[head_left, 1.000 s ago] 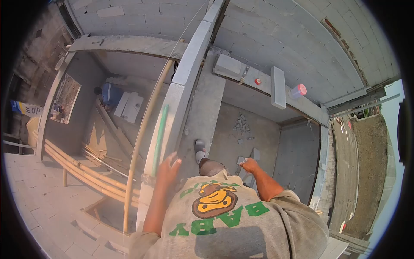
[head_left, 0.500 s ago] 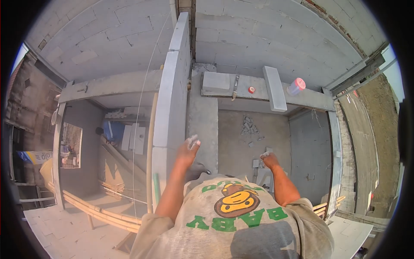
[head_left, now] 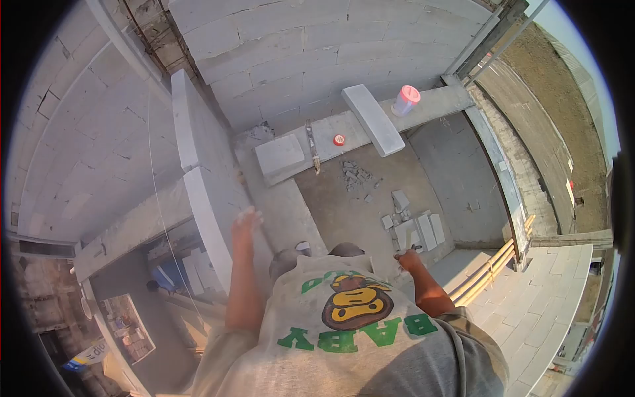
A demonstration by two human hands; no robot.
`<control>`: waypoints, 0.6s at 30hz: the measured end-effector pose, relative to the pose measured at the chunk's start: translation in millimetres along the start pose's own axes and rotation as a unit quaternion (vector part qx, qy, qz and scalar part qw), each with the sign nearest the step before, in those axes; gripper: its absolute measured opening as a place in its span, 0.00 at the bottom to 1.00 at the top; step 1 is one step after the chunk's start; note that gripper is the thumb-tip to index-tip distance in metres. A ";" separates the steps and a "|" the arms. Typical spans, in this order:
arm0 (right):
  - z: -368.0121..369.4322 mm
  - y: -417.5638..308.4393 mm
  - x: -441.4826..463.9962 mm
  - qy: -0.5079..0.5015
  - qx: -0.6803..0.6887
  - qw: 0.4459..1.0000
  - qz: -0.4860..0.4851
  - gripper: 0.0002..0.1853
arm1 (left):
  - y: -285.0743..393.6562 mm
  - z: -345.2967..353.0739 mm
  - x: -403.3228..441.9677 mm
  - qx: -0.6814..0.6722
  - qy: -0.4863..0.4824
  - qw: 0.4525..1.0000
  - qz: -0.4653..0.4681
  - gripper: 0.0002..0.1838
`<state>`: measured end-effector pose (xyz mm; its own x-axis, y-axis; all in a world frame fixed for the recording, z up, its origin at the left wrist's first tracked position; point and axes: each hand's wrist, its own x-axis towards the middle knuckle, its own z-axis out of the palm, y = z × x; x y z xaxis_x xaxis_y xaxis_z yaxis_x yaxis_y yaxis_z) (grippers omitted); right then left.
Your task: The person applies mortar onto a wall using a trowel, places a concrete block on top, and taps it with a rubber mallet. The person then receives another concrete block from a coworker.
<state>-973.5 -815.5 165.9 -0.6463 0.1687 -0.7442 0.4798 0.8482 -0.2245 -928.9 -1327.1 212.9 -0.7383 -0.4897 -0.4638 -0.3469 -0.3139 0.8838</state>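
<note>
My left hand (head_left: 246,225) is raised beside the thin wall of pale blocks (head_left: 206,215); its fingers look stretched out but blurred, with nothing visible in them. I cannot tell whether it touches the wall. Over the lower floor, my right hand (head_left: 408,261) is closed, and a small dark shape shows at its fingers that I cannot make out. Past both hands, a concrete ledge (head_left: 337,129) carries a loose pale block (head_left: 279,159), a long pale block (head_left: 374,120) lying across it, a red tape roll (head_left: 339,139) and a clear jar with a pink lid (head_left: 406,100).
Broken block pieces (head_left: 357,175) and cut blocks (head_left: 430,229) lie on the floor below. A thin string (head_left: 159,192) runs along the left of the wall. Bamboo poles (head_left: 486,272) lean at right, by an open drop beyond the beam (head_left: 496,172).
My view has turned and tilted, so the wall and ledge sit further left and slanted. My left hand has moved along the wall and blurred. My right hand stays low and closed.
</note>
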 end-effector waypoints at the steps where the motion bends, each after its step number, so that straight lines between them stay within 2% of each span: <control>1: -3.5 -2.2 -0.1 0.015 0.030 0.999 0.014 0.26 | 12.3 0.8 19.9 0.006 0.008 1.000 -0.005 0.30; 6: 44.1 15.7 48.0 0.085 0.083 0.993 0.014 0.24 | 59.5 14.6 107.0 0.028 -0.020 0.999 0.013 0.29; 7: 42.7 -2.9 39.6 0.099 0.073 0.992 0.027 0.25 | 60.3 17.5 119.8 0.032 -0.026 0.999 0.013 0.28; 9: 30.2 -40.1 24.2 0.060 0.077 0.994 0.054 0.25 | 55.5 27.0 140.9 0.025 -0.031 0.999 -0.010 0.27; 11: 26.2 -71.9 29.8 -0.025 0.133 0.982 0.135 0.23 | 44.8 26.9 166.9 0.024 -0.040 0.998 -0.030 0.26; 14: 20.4 -102.0 66.4 0.001 0.160 0.979 0.128 0.21 | 23.7 22.5 213.4 0.024 -0.046 0.997 -0.060 0.22; 16: 9.0 -125.7 97.7 -0.002 0.204 0.971 0.127 0.19 | 27.6 10.7 250.6 0.059 -0.003 0.991 -0.119 0.19; 17: 2.4 -136.5 113.9 -0.006 0.235 0.964 0.124 0.18 | 33.1 7.4 273.3 0.066 -0.010 0.991 -0.118 0.19; 18: -3.0 -148.4 130.3 0.011 0.232 0.969 0.090 0.18 | 37.2 3.6 292.6 0.055 0.010 0.995 -0.076 0.18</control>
<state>-1130.6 -917.9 104.1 -0.5383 0.3077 -0.7846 0.7969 0.4887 -0.3550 -1160.0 -1479.1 110.3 -0.6607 -0.4594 -0.5936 -0.5166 -0.2954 0.8037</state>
